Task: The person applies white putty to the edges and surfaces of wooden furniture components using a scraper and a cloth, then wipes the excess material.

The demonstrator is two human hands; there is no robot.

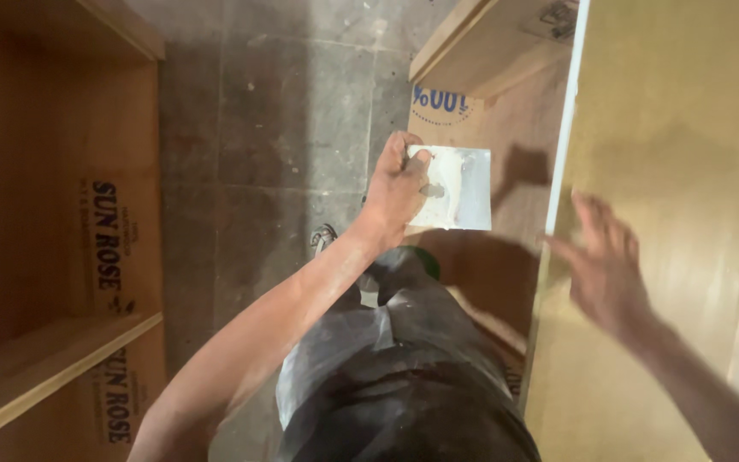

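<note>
left hand (397, 188): fingers curled in a closed grip, arm bare, stretched toward 12 o'clock | right hand (605, 265): empty, fingers spread, blurred, forearm entering from 4 o'clock

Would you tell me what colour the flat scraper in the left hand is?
Pale grey scraper smeared with white, seen in the head view.

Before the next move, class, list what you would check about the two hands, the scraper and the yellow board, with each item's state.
1. Left hand grips the scraper: ok.
2. White paste on the scraper blade: ok, some shows.
3. Right hand flat on the yellow board: cannot tell, blurred.
4. Board's white edge unobstructed: ok.
5. Paste already on the board: cannot tell.
</note>
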